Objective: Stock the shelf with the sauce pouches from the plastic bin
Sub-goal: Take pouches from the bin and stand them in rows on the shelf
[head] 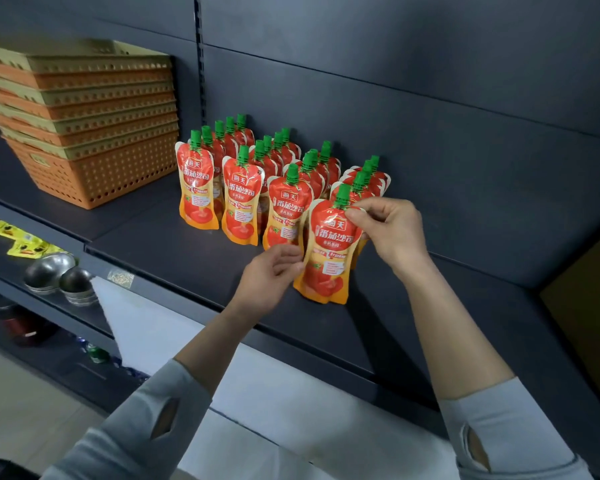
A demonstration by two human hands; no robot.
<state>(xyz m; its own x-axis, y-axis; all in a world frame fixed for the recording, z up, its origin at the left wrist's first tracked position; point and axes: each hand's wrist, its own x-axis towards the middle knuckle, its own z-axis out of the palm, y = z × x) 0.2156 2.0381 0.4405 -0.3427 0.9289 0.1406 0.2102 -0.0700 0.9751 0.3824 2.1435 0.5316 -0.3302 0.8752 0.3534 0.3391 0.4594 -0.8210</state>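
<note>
2 hands are working on 1 sauce pouch (329, 251) at the near right of the dark shelf (187, 247). Nearest me, under the shelf lip, something pale and white is showing; I cannot tell if it is the plastic bin. The left hand (271, 271) is pinching the pouch's lower left edge, and the right hand (392, 230) is pinching its upper right shoulder, just beside the green spout. Gripping it low and high like that looks meant to square it upright with the label facing out, since a soft pouch would slump if steered from 1 point only. Its base is sitting on the shelf, at the front of the rightmost row.

Behind and to the left, the other pouches (241, 199) are standing in 4 rows running toward the back panel, fronts stepped nearer as they go right. To my eye the stocking is well along.

Down at the left, on a lower shelf, metal bowls (61, 277) and yellow packets (20, 239) are lying. Far left, a stack of orange and beige baskets (90, 133) is sitting well apart from the pouches.
</note>
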